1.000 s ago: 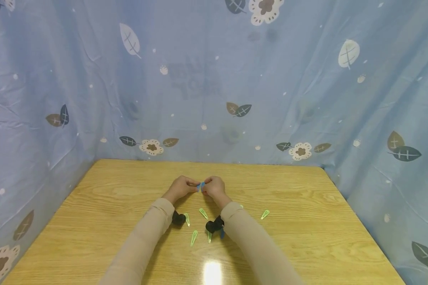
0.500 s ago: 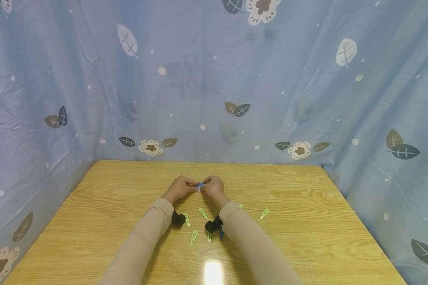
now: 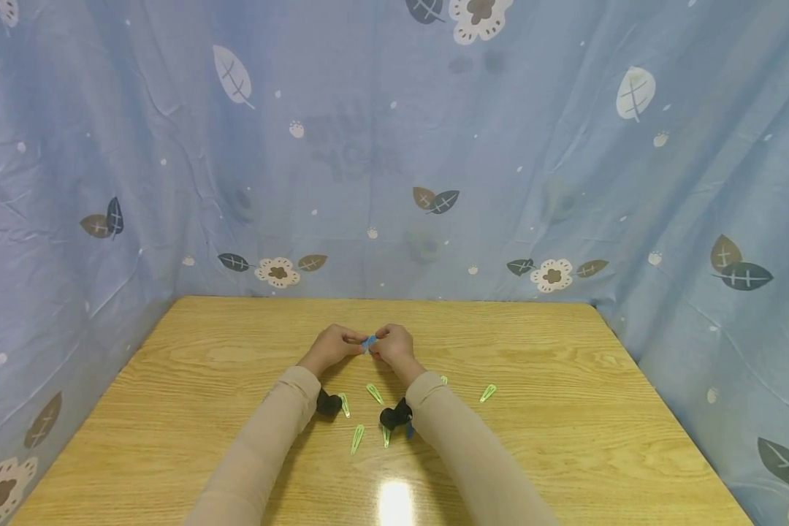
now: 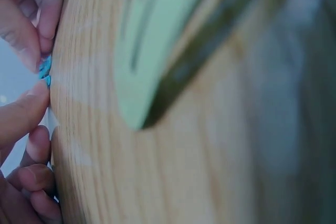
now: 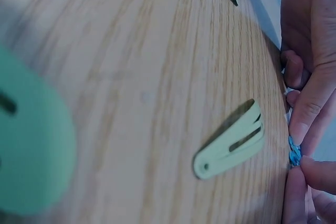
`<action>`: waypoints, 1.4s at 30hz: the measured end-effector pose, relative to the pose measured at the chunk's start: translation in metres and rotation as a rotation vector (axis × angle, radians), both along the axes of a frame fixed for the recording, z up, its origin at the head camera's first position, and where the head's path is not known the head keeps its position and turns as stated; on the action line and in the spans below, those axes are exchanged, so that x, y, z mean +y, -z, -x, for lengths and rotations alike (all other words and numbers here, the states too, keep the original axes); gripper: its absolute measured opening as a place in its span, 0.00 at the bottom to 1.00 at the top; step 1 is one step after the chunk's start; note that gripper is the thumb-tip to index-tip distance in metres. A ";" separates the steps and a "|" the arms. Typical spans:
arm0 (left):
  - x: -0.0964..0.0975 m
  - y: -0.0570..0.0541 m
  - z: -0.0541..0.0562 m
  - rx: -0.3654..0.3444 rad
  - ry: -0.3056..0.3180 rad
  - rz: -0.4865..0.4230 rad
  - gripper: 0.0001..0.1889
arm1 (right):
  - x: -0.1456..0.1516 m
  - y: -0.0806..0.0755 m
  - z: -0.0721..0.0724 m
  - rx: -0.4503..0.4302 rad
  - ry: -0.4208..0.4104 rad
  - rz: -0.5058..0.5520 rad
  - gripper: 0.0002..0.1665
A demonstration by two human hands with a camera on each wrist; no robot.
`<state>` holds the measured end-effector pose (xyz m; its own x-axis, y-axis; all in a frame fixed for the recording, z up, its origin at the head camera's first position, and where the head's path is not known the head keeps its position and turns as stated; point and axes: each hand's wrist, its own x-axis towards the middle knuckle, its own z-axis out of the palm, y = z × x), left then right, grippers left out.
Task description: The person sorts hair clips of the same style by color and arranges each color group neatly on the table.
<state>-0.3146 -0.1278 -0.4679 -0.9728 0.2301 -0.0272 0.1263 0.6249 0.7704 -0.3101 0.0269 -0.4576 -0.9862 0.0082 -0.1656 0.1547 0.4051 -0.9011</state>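
Note:
In the head view my left hand (image 3: pixel 332 346) and right hand (image 3: pixel 397 346) meet over the far middle of the table. The thumb and fingers of each pinch a small blue piece (image 3: pixel 368 343) between them. Close up, the right wrist view shows this blue piece (image 5: pixel 294 151) as glossy and twisted-looking, mostly covered by fingertips. What kind of thing it is I cannot tell. Pale green snap hair clips lie nearer the body, such as one (image 3: pixel 375 394) just below the hands and another (image 3: pixel 357 440) between the forearms. A green clip (image 5: pixel 231 145) also shows in the right wrist view.
Another blue item (image 3: pixel 410 431) lies partly hidden beside the right sleeve. One green clip (image 3: pixel 488 393) rests to the right on the wooden table (image 3: pixel 552 453). Black wrist cameras (image 3: pixel 394 416) hang under both wrists, near several clips. A blue patterned curtain (image 3: pixel 381 146) encloses the table.
A second ago two blue pieces showed slightly apart, one in each hand. The right hand has moved a little left, and the blue now appears joined between the fingertips.

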 end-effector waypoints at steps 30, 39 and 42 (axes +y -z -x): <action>0.002 0.010 0.004 -0.056 -0.041 -0.011 0.15 | 0.044 0.002 -0.028 0.024 -0.278 0.195 0.25; 0.002 0.005 0.002 -0.055 -0.049 -0.013 0.14 | 0.064 -0.008 -0.057 0.035 -0.355 0.265 0.26; 0.001 0.000 0.002 -0.051 -0.052 -0.009 0.14 | 0.069 -0.007 -0.065 0.056 -0.367 0.272 0.25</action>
